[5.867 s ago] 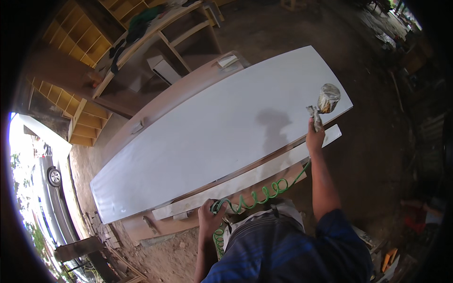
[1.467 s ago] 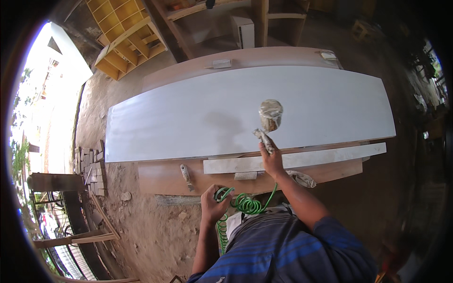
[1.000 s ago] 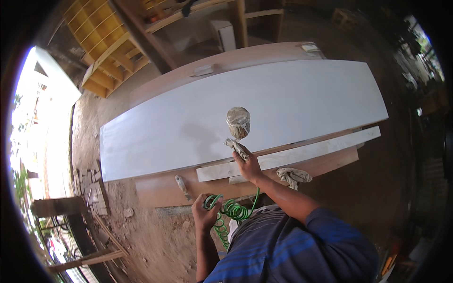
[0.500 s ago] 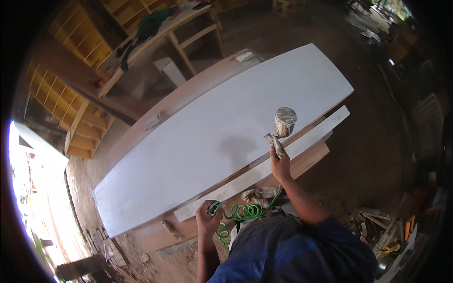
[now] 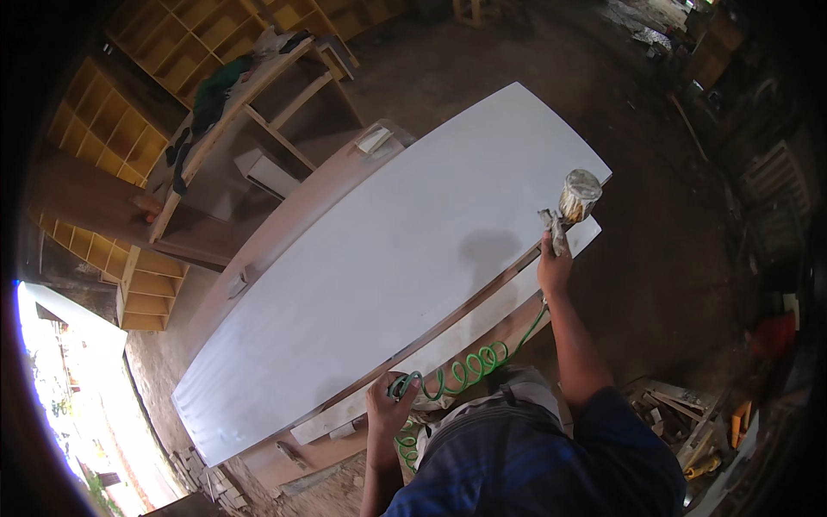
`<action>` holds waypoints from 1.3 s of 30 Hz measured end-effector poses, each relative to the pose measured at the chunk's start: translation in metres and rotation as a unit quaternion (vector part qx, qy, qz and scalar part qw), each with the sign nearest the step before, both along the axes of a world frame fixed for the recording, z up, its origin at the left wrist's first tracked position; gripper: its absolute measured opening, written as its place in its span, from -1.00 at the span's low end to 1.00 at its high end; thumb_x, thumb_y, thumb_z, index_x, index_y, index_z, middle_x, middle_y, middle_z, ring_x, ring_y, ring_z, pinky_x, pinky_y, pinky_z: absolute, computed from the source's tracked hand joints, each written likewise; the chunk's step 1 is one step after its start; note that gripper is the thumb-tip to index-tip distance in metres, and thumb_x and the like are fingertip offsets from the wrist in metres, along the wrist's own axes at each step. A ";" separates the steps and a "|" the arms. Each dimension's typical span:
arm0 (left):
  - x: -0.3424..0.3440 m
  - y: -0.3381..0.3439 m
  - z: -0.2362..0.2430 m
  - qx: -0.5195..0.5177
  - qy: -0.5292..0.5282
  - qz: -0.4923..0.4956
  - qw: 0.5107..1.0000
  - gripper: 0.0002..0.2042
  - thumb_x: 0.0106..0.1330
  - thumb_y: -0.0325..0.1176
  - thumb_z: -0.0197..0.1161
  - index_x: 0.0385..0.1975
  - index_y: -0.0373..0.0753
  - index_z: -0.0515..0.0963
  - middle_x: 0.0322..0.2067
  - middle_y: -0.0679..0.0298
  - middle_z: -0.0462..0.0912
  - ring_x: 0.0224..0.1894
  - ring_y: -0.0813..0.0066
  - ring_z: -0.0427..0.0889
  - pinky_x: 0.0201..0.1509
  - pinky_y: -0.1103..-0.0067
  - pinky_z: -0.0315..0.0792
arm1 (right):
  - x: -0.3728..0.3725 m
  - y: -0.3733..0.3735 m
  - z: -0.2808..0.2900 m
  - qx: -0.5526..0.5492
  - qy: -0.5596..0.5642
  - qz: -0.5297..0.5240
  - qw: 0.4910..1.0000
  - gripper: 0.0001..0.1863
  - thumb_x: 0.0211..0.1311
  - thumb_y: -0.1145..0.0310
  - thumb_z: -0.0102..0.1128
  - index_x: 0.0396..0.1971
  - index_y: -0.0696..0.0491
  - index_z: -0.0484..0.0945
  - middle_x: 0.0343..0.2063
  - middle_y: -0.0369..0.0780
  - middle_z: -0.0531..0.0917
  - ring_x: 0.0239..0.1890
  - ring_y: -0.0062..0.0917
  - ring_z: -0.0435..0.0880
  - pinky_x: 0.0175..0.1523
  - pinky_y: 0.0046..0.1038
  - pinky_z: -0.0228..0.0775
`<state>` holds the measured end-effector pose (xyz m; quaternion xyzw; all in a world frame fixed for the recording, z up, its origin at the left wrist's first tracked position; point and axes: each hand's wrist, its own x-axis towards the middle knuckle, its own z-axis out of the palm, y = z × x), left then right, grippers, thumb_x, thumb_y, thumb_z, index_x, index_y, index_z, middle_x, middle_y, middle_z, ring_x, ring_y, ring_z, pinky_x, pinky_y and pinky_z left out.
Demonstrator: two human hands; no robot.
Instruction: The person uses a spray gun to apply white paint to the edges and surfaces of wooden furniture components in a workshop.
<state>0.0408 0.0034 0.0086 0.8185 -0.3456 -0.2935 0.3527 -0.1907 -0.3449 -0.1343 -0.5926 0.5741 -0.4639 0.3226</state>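
A large white panel (image 5: 405,250) stretches diagonally before me, its surface pale and smooth. My right hand (image 5: 556,271) is closed round a paint-smeared spray gun (image 5: 556,228), whose crusted cup (image 5: 581,194) sits above the panel's right end and casts a shadow on it. From the gun, a green coiled air hose (image 5: 474,370) runs back to my left hand (image 5: 388,409), which grips it low by the near edge. Between my hands and the panel lies a narrow white board (image 5: 457,332), parallel to the panel's near edge.
Behind the panel lies a brown board (image 5: 293,215) with a small white item (image 5: 374,140) on it. Farther back stand a wooden frame table (image 5: 250,108) and yellow shelving (image 5: 164,47). Scrap wood (image 5: 676,409) is heaped at the lower right.
My right hand has carried the spray gun rightward along the panel toward its right end. The hose coils have stretched out. My left hand keeps its hold, and the view has turned somewhat.
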 end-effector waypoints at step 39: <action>0.045 0.162 -0.011 -0.022 0.031 0.064 0.997 -0.72 0.18 -0.24 0.53 -0.34 -0.34 0.67 -0.51 0.15 0.68 -0.46 0.38 0.65 -0.29 0.46 0.52 | 0.134 0.245 0.016 0.089 0.015 0.263 0.961 -0.53 0.53 0.17 0.19 0.27 0.12 0.52 0.01 0.03 0.74 0.09 -0.18 0.75 0.13 -0.26 0.54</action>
